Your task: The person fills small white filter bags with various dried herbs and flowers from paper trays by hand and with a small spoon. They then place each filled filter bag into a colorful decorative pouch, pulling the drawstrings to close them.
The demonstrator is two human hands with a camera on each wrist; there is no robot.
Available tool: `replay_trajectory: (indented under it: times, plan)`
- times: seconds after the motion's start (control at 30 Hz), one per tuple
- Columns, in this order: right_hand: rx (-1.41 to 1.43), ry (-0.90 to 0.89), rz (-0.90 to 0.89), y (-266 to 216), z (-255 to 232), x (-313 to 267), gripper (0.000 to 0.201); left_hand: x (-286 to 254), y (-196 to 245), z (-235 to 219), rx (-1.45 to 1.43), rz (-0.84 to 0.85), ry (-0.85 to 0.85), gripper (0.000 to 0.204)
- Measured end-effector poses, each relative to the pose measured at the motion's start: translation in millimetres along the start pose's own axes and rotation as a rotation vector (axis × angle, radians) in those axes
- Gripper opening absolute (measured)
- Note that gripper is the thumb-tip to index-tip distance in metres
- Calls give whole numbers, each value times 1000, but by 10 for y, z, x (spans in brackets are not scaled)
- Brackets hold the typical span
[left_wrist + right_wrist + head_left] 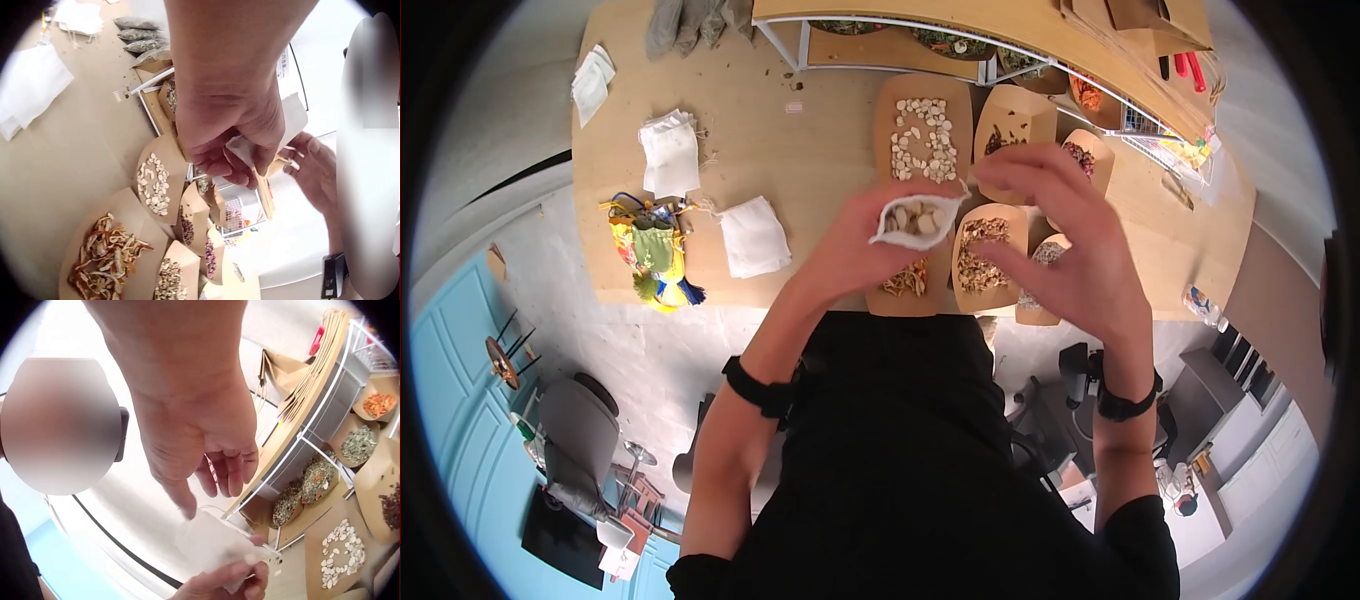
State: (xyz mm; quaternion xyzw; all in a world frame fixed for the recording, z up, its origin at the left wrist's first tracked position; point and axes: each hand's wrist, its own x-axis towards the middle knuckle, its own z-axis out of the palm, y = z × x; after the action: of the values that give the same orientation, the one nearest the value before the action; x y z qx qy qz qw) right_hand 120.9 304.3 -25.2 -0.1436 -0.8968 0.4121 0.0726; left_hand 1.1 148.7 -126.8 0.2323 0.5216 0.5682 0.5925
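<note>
The white pouch (915,222) is gripped by the left hand (852,245), its fingers curled around the cloth; its mouth is spread open and pale pieces are visible inside. The pouch is held above the desk (820,150), near the tray of white slices (925,130). The right hand (1080,245) is held open just beside the pouch, with fingers and thumb spread apart; nothing is gripped by it.
</note>
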Motion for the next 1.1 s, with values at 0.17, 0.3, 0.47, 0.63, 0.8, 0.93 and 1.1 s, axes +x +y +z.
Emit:
replay_trajectory:
  times: [0.17, 0.3, 0.47, 0.63, 0.8, 0.93, 1.1]
  plan:
    - [241, -56, 130, -46, 17, -110, 27, -94, 198, 52, -35, -142, -172, 39]
    - [358, -52, 118, -30, -76, -211, 16, -251, 398, 199, 135, -113, -184, 40]
    - [499, -36, 195, -213, -147, -322, 12, -491, 606, 438, -57, -76, -2, 37]
    - [834, 42, 465, -482, -75, -417, 9, -839, 560, 355, -277, -125, -27, 38]
    - [654, 125, 382, -858, 59, -619, 24, -1116, 524, 222, -449, -192, -155, 47]
    - [640, 219, 451, -1090, 214, -809, 38, -1308, 478, 202, -434, -169, -217, 52]
    - [633, 374, 473, -1277, 370, -1008, 41, -1471, 487, 137, -376, -135, -402, 48]
